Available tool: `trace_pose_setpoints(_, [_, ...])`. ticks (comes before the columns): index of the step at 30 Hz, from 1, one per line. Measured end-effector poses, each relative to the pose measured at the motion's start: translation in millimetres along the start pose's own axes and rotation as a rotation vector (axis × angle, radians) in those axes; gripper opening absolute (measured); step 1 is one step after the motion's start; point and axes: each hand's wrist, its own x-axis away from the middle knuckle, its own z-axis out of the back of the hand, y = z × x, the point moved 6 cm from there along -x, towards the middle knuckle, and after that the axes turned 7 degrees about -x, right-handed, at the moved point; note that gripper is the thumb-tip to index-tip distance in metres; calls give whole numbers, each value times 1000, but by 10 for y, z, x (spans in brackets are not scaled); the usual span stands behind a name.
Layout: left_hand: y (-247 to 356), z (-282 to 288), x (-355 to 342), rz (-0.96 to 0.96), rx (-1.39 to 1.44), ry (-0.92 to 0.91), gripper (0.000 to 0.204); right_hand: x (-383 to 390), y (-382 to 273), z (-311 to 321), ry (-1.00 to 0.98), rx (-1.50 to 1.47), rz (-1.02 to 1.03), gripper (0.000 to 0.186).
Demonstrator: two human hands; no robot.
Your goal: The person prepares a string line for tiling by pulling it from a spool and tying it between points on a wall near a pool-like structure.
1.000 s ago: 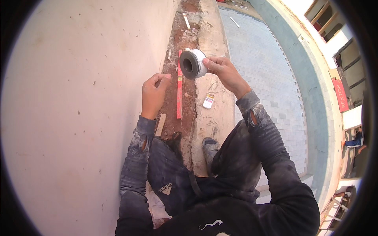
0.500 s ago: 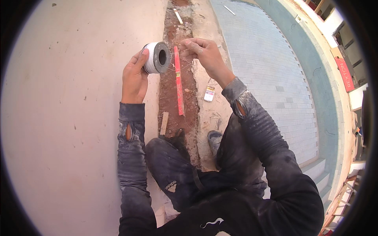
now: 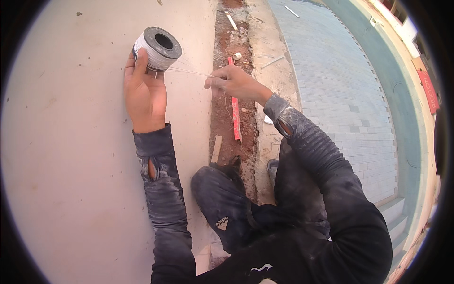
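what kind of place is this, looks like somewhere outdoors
Probably a building site, perhaps beside an unfinished pool: there is a strip of bare reddish soil along a pale wall, a red spirit level lying on it, and a broad pale-blue tiled floor to the right.

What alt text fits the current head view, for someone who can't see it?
A person's left hand holds a spool of white string, with thin strands running from it to the right hand. Beneath, a red spirit level lies on a strip of reddish soil.
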Motion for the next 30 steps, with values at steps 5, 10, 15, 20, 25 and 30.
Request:
trace_pose_setpoints(5, [151,-52,122,-288,-429,122,52,249,-411,381,147,87,164,31])
trace_pose_setpoints(10, [618,-274,334,-477,-172,-27,58,754,-1382,667,269,146,395,28])
trace_pose_setpoints(15, [1035,-349,556,-536,-128,-65,45,1037,-2352,657,302,467,785,26])
trace_pose_setpoints(20, [1197,-443,750,-518,-5,-95,41,1042,-2973,644,515,699,1049,29])
trace_pose_setpoints(25, [1197,-178,683,-744,-606,290,46,900,-2894,735,159,706,699,25])
trace_pose_setpoints(30, [862,-509,670,-516,-655,154,47,1129,-1576,1359,146,364,334,30])
